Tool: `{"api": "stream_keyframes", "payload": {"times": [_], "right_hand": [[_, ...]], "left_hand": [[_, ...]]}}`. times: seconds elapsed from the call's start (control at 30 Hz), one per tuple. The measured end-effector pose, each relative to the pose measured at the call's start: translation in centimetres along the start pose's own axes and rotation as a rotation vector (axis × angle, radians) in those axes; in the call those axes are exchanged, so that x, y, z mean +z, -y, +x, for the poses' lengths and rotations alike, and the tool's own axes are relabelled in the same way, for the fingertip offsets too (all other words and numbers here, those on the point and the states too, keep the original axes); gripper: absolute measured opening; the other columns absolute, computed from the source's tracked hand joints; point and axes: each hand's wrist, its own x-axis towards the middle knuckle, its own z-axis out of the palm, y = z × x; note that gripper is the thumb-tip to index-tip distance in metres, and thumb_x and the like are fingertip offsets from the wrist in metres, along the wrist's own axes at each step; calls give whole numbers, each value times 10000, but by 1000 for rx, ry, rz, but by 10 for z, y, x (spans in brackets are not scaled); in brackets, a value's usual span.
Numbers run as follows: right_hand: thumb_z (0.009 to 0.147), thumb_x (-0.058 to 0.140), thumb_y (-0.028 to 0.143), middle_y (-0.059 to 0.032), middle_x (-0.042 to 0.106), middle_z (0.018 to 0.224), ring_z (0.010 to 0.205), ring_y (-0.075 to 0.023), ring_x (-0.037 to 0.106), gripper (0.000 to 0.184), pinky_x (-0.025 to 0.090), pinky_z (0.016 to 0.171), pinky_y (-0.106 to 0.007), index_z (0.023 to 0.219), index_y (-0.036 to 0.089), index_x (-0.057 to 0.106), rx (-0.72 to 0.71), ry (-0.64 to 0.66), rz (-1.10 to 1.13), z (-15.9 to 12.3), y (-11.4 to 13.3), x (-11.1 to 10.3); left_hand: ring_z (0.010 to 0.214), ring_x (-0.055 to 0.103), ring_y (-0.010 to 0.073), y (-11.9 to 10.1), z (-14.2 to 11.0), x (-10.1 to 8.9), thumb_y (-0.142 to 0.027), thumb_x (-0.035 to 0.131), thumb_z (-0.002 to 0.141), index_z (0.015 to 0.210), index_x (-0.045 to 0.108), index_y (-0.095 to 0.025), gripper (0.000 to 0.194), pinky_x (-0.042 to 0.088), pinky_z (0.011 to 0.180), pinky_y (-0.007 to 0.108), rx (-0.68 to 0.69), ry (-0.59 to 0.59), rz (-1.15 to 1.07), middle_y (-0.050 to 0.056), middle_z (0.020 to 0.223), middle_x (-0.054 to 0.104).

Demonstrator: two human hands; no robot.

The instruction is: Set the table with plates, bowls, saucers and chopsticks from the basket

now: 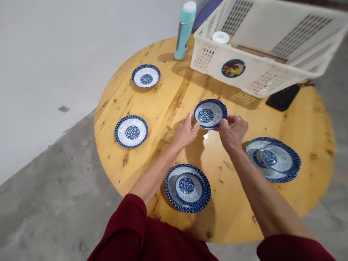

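Both my hands hold a small stack of blue-and-white saucers [210, 114] just above the round wooden table [307, 123]. My left hand [186, 132] pinches its left rim and my right hand [233, 131] grips its right rim, fingers closed. Near me a small saucer sits inside a larger blue-and-white plate [188, 187]. To the right another small saucer lies in a larger plate [273, 158]. Two single saucers rest at the left [131, 131] and the far left [146, 75].
A white plastic crate [261, 43] with a round sticker stands at the back right, partly over the table edge. A teal bottle [185, 30] stands beside it. A black phone [283, 97] lies under the crate's right end. Grey concrete floor surrounds the table.
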Motion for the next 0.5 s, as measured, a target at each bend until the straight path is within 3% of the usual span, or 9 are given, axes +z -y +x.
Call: {"api": "stream_keyframes", "payload": {"times": [0.1, 0.23, 0.37, 0.5], "right_hand": [[743, 504, 295, -72, 713, 791, 652, -229, 688, 321, 590, 583, -358, 966, 152, 685, 36, -21, 49, -26, 28, 1], [751, 516, 319, -71, 704, 795, 620, -221, 683, 302, 602, 604, -377, 938, 149, 682, 22, 122, 111, -66, 59, 12], [753, 531, 317, -70, 705, 772, 581, -221, 676, 269, 589, 528, -360, 905, 153, 681, 61, 260, 197, -103, 89, 39], [757, 559, 288, -49, 699, 740, 565, -213, 683, 227, 594, 521, -336, 903, 156, 672, 128, 339, 300, -134, 125, 79]], "left_hand": [[898, 723, 215, 8, -20, -19, -417, 462, 1016, 1377, 467, -210, 416, 533, 877, 349, -38, -57, -114, 74, 1004, 747], [748, 725, 196, 37, -50, -56, -372, 420, 1024, 1264, 501, -200, 305, 540, 785, 321, -89, -40, -152, 22, 785, 721], [681, 717, 179, 75, -75, -108, -343, 436, 994, 1231, 520, -195, 291, 554, 777, 310, -118, 28, -86, -6, 725, 709], [673, 719, 178, 108, -85, -167, -373, 458, 956, 1257, 526, -194, 357, 562, 757, 306, -149, 82, -3, -16, 738, 725]]}}
